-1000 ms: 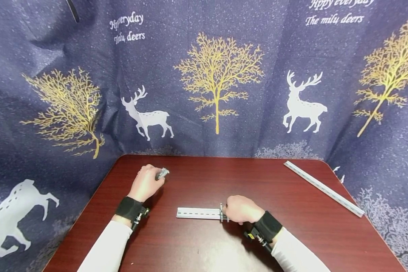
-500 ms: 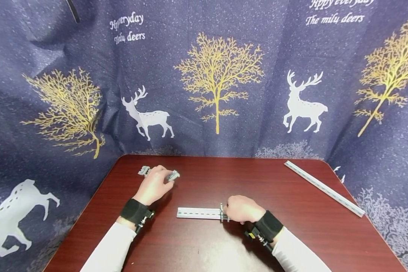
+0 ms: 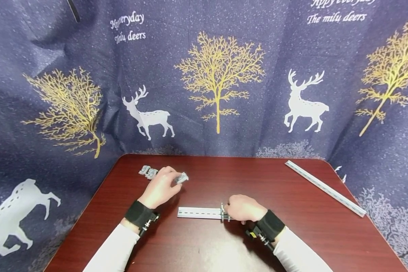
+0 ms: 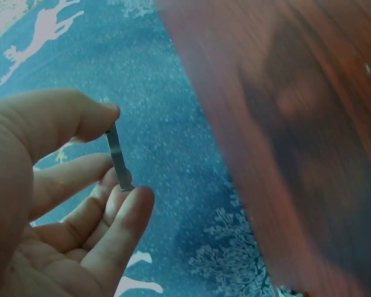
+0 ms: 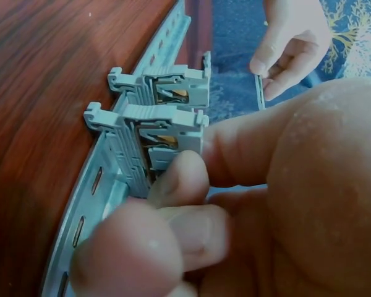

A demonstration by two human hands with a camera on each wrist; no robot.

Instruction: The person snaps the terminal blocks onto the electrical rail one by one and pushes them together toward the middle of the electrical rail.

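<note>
My left hand (image 3: 160, 189) is raised over the left part of the table. Between thumb and fingertips it pinches a thin grey DIN-rail terminal block (image 3: 181, 178), seen edge-on as a narrow strip (image 4: 117, 156) in the left wrist view. A short slotted metal DIN rail (image 3: 199, 213) lies crosswise in front of me. Two grey terminal blocks sit across it with a gap between: a nearer block (image 5: 151, 133) and a farther block (image 5: 167, 86). My right hand (image 3: 244, 208) grips the nearer one at the rail's right part, hiding the rail's right end in the head view.
Several loose grey terminal blocks (image 3: 149, 172) lie at the table's far left, partly behind my left hand. A long slotted rail (image 3: 326, 188) lies slantwise along the right side. Behind the brown table (image 3: 204, 249) hangs a blue deer-print curtain (image 3: 197, 75).
My left hand has moved right and slightly nearer with the terminal block, away from the loose blocks, which now show behind it. My right hand has stayed at the rail.
</note>
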